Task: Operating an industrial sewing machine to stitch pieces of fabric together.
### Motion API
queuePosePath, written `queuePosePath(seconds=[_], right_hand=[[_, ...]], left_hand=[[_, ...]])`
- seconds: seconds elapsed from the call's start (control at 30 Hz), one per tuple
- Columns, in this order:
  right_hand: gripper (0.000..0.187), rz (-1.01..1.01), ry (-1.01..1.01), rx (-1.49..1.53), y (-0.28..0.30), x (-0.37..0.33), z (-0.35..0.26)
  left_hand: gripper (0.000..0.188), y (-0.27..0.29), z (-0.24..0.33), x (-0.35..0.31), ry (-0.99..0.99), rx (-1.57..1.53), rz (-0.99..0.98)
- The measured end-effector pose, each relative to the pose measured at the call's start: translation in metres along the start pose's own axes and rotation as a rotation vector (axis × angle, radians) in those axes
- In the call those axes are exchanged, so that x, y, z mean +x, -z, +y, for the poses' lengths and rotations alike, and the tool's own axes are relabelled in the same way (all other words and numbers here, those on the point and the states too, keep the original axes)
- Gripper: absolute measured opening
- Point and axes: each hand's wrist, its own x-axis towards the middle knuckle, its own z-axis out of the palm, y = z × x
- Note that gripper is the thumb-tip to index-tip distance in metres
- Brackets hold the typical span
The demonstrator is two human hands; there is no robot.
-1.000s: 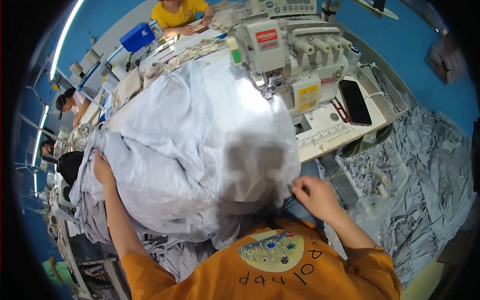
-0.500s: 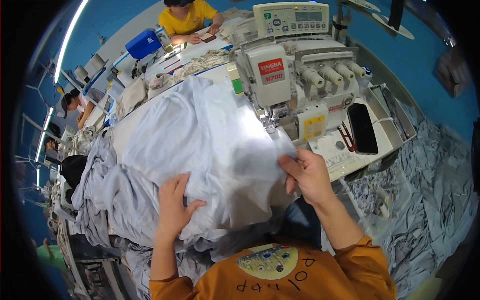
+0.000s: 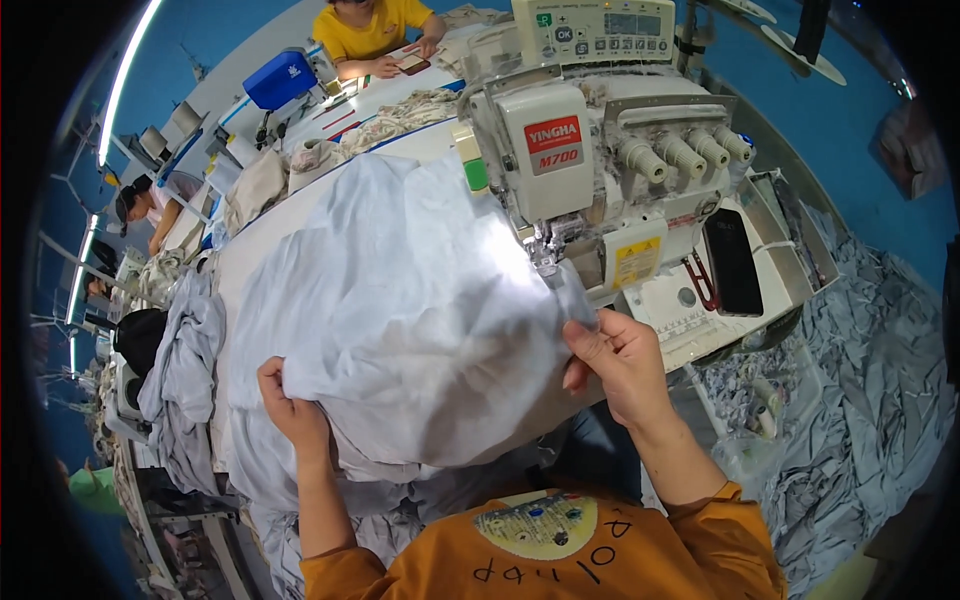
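Observation:
Pale blue-grey fabric spreads over the table and runs up to the lit needle area of a white overlock sewing machine. My right hand pinches the cloth's right edge between thumb and fingers, just nearer to me than the presser foot. Over on the left, my left hand is closed on the fabric's near-left edge, with its fingertips partly hidden by the cloth. Between my hands the fabric lies in soft folds and hangs over the table's front edge.
A black phone and red-handled thread snips lie right of the machine. Heaps of grey cloth fill the right side, and more cloth hangs at the left. Across the table sits a person in yellow.
My left hand has moved left, from lying spread on the cloth to gripping its edge, and the fabric is pulled flatter. My right hand keeps its pinch, slightly lower.

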Motion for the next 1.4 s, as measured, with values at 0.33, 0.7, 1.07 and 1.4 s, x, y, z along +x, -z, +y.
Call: queuePosePath(seconds=[0.33,0.7,1.07,1.4], right_hand=[[0.019,-0.016,0.008,-0.014,0.000,0.002,-0.003],[0.017,0.002,0.002,-0.039,0.000,0.004,-0.004],[0.022,-0.086,-0.020,-0.124,0.004,0.006,-0.011],[0.017,-0.079,-0.056,-0.097,0.003,0.006,-0.014]], left_hand=[[0.010,-0.011,0.009,0.026,-0.066,0.032,-0.002],[0.011,-0.028,0.030,0.067,-0.134,-0.186,0.041],[0.024,-0.039,0.037,0.138,-0.241,-0.083,0.131],[0.026,-0.046,0.030,0.214,-0.426,0.133,0.221]])
